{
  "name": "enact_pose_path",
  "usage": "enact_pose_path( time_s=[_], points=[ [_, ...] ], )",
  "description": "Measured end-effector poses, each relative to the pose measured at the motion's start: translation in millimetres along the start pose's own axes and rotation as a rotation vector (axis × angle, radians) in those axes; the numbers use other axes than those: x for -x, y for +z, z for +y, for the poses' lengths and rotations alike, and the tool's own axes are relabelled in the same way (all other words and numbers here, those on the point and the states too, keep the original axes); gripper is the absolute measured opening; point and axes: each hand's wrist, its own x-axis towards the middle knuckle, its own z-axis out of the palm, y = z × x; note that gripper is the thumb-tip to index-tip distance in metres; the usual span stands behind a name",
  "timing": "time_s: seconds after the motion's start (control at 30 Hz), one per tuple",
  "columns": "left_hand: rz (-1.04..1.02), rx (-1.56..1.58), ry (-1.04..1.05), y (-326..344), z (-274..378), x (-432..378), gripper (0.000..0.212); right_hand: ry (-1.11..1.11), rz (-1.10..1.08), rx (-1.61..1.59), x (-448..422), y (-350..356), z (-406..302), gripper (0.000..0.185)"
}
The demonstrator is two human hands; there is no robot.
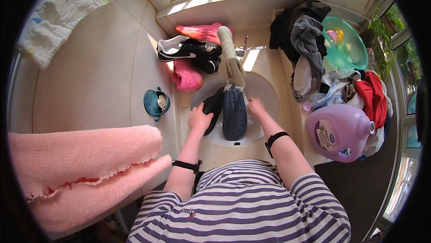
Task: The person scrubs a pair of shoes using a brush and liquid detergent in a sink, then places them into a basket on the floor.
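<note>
A round white washbasin (pixel 269 91) lies before me, with several drops or suds on its inside. In it rests a dark blue slipper (pixel 235 115), its ridged sole facing up. My left hand (pixel 200 119) grips a black slipper or shoe (pixel 212 111) that leans beside it on the left. On the other side, my right hand (pixel 256 107) is curled close to the blue slipper. A thin white thing (pixel 246 95) shows at its fingertips; whether the hand holds it is unclear. Above the slippers, a beige cloth (pixel 229 56) drapes over what seems to be the faucet.
Pink shoes (pixel 187 76) and a black sneaker (pixel 178 50) crowd the basin's back left. A teal cup (pixel 151 103) and pink towel (pixel 91 162) are at left. At right are a purple detergent jug (pixel 336 128), dark clothes (pixel 304 34), red cloth (pixel 371 98) and a green basin (pixel 353 46).
</note>
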Motion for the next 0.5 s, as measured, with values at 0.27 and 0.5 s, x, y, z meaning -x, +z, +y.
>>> enact_pose_path(
  time_s=[0.27,0.5],
  points=[
    [-0.04,0.353,-0.005,-24,-40,11,0.062,0.243,-0.391,0.118,15,14,2,0.044],
    [-0.035,0.401,0.206,-10,-22,17,0.061,0.484,-0.243,-0.48,54,-65,-19,0.021]
  ],
)
